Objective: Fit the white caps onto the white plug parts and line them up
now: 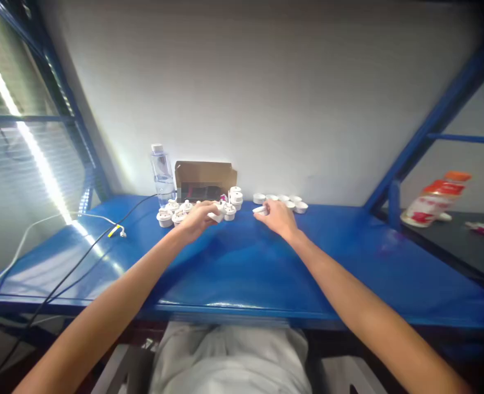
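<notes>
My left hand is closed on a white plastic part, whose exact kind I cannot make out. It is beside a group of round white plastic pieces that look like plug adapters, some with small raised parts on top. A stack of similar pieces stands just beyond. My right hand pinches a small round white cap, tilted, with the fingers partly covering it. Right behind this hand several shallow white cups lie close together on the blue table.
A clear water bottle and an open cardboard box stand against the wall. Black and white cables cross the table's left side. Blue frame posts flank it. An orange-and-white bottle is on a dark surface at right.
</notes>
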The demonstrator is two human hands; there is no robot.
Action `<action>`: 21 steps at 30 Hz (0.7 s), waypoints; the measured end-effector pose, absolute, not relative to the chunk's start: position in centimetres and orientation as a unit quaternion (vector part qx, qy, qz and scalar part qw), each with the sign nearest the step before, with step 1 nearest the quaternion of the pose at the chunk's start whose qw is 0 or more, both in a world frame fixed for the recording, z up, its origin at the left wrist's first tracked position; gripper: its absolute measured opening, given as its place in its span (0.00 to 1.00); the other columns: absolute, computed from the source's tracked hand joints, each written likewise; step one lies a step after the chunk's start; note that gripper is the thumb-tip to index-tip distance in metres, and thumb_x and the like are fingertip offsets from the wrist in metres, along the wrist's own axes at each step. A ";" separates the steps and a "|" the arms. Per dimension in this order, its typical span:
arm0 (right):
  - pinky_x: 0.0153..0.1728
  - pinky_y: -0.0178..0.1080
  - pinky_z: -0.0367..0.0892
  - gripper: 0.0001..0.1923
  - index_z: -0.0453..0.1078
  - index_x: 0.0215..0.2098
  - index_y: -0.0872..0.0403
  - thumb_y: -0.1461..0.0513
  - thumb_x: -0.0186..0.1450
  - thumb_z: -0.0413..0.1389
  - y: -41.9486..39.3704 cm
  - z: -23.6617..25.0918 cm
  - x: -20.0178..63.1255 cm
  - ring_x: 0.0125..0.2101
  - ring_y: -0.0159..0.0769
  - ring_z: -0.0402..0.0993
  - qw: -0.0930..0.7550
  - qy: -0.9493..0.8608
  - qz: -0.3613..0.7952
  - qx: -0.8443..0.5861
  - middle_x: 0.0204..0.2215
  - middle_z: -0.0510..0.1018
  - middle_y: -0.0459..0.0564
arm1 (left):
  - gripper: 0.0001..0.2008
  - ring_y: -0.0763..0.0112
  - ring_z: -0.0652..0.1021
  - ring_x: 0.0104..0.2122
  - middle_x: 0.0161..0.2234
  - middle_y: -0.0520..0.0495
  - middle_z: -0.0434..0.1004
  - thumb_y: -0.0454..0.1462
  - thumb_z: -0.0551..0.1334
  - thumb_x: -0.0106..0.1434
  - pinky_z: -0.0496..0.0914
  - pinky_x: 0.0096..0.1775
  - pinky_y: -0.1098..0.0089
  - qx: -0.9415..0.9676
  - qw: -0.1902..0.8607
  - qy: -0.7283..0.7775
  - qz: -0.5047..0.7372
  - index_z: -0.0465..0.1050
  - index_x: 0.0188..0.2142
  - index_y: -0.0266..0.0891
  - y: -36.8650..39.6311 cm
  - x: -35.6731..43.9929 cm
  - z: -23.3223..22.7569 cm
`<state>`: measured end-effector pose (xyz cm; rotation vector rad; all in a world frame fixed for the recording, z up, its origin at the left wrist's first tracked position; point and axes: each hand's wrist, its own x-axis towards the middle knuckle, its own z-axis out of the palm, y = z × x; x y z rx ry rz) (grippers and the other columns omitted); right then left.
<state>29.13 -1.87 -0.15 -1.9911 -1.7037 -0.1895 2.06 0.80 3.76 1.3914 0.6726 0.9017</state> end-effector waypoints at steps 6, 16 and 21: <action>0.41 0.42 0.67 0.19 0.73 0.47 0.53 0.53 0.61 0.59 -2.3 0.0 28.7 0.44 0.48 0.75 0.262 -0.611 -0.090 -0.742 0.47 0.78 0.57 | 0.09 0.65 0.76 0.39 0.35 0.45 0.76 0.36 0.66 0.50 0.69 0.41 0.67 0.621 0.622 0.295 0.375 0.74 0.32 0.36 0.5 2.1 3.7; 0.36 0.40 0.66 0.12 0.75 0.27 0.52 0.54 0.62 0.57 -2.5 0.2 29.0 0.34 0.45 0.78 0.253 -0.645 -0.027 -0.721 0.28 0.80 0.52 | 0.18 0.61 0.76 0.34 0.33 0.47 0.76 0.41 0.71 0.45 0.67 0.34 0.68 0.794 0.325 0.412 0.307 0.75 0.37 0.41 0.8 0.6 4.5; 0.45 0.44 0.69 0.17 0.76 0.47 0.52 0.54 0.63 0.57 -1.9 -0.9 29.3 0.46 0.48 0.77 0.270 -0.652 -0.015 -0.708 0.45 0.82 0.56 | 0.17 0.53 0.76 0.36 0.33 0.43 0.77 0.42 0.69 0.48 0.65 0.38 0.64 0.872 0.087 0.428 0.222 0.73 0.38 0.40 1.3 -0.6 4.7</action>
